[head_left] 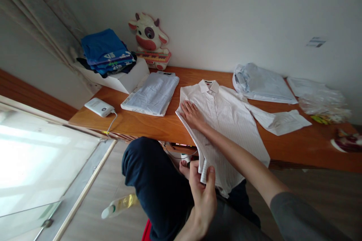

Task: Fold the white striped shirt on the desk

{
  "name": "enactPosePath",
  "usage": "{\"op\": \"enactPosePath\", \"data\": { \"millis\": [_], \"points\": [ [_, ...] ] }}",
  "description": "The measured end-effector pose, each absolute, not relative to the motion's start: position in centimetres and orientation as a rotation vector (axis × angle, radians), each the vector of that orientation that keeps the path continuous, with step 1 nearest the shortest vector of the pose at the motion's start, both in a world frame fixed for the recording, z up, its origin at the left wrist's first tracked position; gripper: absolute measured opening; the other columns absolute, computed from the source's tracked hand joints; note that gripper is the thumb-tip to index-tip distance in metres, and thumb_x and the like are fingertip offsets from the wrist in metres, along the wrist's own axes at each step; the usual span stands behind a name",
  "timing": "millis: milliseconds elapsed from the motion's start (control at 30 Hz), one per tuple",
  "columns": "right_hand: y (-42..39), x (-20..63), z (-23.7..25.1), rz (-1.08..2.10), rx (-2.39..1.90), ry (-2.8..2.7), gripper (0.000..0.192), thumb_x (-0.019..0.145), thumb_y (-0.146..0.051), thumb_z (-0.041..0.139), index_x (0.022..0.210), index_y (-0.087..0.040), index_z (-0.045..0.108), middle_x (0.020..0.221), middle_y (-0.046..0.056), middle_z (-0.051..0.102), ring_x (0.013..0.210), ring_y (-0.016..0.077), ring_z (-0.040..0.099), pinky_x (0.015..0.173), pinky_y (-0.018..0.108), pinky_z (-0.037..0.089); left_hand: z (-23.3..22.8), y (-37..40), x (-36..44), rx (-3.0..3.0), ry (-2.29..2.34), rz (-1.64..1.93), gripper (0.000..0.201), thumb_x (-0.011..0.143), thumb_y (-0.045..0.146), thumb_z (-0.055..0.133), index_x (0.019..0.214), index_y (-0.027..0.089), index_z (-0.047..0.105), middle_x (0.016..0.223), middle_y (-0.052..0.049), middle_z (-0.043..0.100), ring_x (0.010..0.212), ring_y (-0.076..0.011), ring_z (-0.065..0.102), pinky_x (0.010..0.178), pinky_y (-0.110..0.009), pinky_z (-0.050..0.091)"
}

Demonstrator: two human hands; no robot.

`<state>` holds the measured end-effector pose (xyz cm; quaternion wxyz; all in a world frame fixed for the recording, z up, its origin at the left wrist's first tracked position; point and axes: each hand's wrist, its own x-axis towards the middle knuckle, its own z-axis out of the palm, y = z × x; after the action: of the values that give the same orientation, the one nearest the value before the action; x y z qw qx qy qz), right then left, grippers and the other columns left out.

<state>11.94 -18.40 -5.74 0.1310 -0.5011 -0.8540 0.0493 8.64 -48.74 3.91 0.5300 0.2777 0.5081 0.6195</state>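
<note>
A white striped shirt [223, 120] lies front up on the wooden table, its collar toward the wall and its lower part hanging over the front edge. One sleeve stretches out to the right; on the left, the side is folded inward. My right hand [191, 114] rests flat on the shirt's left side below the shoulder, fingers spread. Nearer to me, my left hand [204, 192] pinches the folded left edge between thumb and fingers, below table height. My right forearm crosses over the shirt front.
Left of the shirt are a folded light-blue shirt [154, 92], a white power bank [98, 107] with a cable, and blue clothes [106, 51] on a white box. A cow toy piano [149, 41] stands behind. Plastic-bagged items [263, 84] lie right. A bottle [120, 205] is on the floor.
</note>
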Motion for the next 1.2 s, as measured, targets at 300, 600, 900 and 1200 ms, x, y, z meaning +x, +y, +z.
{"op": "enactPosePath", "data": {
  "millis": [300,600,900,1200],
  "points": [
    [-18.5,12.0,-5.5,0.173,-1.45,-2.475,0.069,0.12,-0.047,0.031,0.177,-0.009,0.036,0.187,0.018,0.026,0.175,0.0333,0.02,0.143,0.058,0.019,3.9,-48.8,8.2,0.675,1.254,1.491,0.03,0.105,0.045,0.075,0.097,0.022,0.057,0.078,0.006,0.047,0.068,-0.0097,0.043,0.065,-0.02,0.037],
    [-18.6,12.0,-5.3,0.156,-1.444,-2.487,0.07,0.12,-0.048,0.03,0.177,-0.009,0.036,0.187,0.017,0.026,0.175,0.0329,0.02,0.144,0.057,0.02,4.2,-48.6,8.1,0.698,1.204,1.437,0.03,0.106,0.046,0.073,0.099,0.023,0.056,0.079,0.006,0.047,0.069,-0.0105,0.041,0.066,-0.022,0.038],
    [-18.5,11.9,-5.5,0.136,-1.453,-2.48,0.069,0.12,-0.048,0.031,0.177,-0.009,0.036,0.186,0.017,0.027,0.176,0.0319,0.02,0.143,0.058,0.02,4.7,-48.5,7.7,0.694,1.179,1.416,0.031,0.106,0.048,0.074,0.101,0.023,0.056,0.078,0.005,0.048,0.069,-0.0109,0.043,0.066,-0.022,0.038],
    [-18.7,11.7,-4.8,0.156,-1.483,-2.492,0.071,0.119,-0.049,0.029,0.178,-0.009,0.034,0.187,0.017,0.024,0.176,0.0328,0.02,0.144,0.056,0.018,4.3,-48.4,7.4,0.707,1.188,1.42,0.027,0.106,0.046,0.073,0.103,0.024,0.058,0.081,0.005,0.046,0.069,-0.0111,0.04,0.066,-0.023,0.038]
  ]
}}
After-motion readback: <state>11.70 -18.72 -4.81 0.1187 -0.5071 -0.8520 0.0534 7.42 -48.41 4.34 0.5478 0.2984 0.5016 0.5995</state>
